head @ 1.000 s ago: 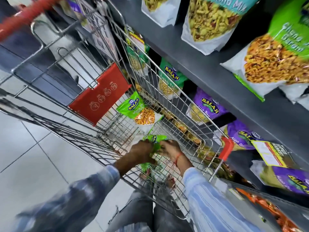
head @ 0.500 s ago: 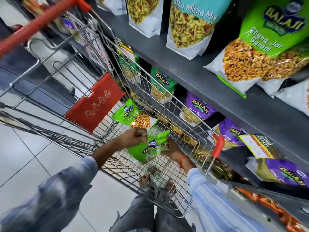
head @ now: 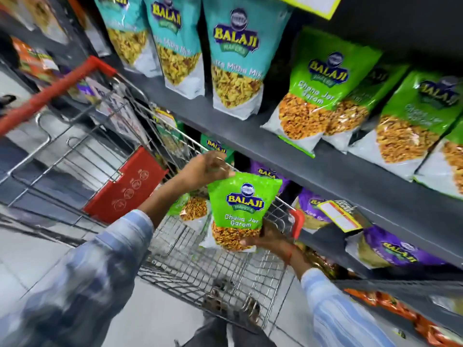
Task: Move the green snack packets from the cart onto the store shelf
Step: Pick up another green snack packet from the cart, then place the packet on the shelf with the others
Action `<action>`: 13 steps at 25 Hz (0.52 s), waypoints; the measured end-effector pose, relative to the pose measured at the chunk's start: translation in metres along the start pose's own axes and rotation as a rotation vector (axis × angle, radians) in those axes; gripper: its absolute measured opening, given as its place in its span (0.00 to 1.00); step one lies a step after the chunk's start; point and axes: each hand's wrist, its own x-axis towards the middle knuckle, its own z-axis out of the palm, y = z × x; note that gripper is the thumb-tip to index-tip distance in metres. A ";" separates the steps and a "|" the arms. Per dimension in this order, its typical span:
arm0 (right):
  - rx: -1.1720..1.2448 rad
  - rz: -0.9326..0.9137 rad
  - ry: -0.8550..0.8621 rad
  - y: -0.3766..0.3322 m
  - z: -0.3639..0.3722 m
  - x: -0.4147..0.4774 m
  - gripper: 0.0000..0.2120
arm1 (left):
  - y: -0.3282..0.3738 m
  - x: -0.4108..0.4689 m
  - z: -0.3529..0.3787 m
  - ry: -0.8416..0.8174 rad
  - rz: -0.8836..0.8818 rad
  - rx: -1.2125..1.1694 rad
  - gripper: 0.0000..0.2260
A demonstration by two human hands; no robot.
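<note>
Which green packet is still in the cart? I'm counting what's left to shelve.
The green packet lying on the cart floor, partly hidden behind the left forearm; the others are held or shelved.

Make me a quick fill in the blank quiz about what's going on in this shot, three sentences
Both hands hold a ____ packet above the cart.
The left hand pinches its ____ corner; the right hand supports the bottom.
On the shelf, the packets left of the green ones are ____.

Answers: green; top; teal

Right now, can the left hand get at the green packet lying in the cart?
Probably not yet: the left hand pinches the held packet's top corner, and that packet hangs over the one in the cart.
</note>
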 end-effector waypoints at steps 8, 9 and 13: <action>0.111 -0.248 0.372 -0.063 -0.084 -0.063 0.12 | 0.038 -0.015 0.077 0.008 0.133 -0.144 0.10; 0.105 -0.257 0.428 -0.067 -0.095 -0.069 0.13 | 0.051 -0.008 0.082 0.019 0.189 -0.085 0.10; 0.059 -0.303 0.725 -0.082 -0.134 -0.077 0.11 | 0.094 0.028 0.108 0.086 0.319 -0.035 0.13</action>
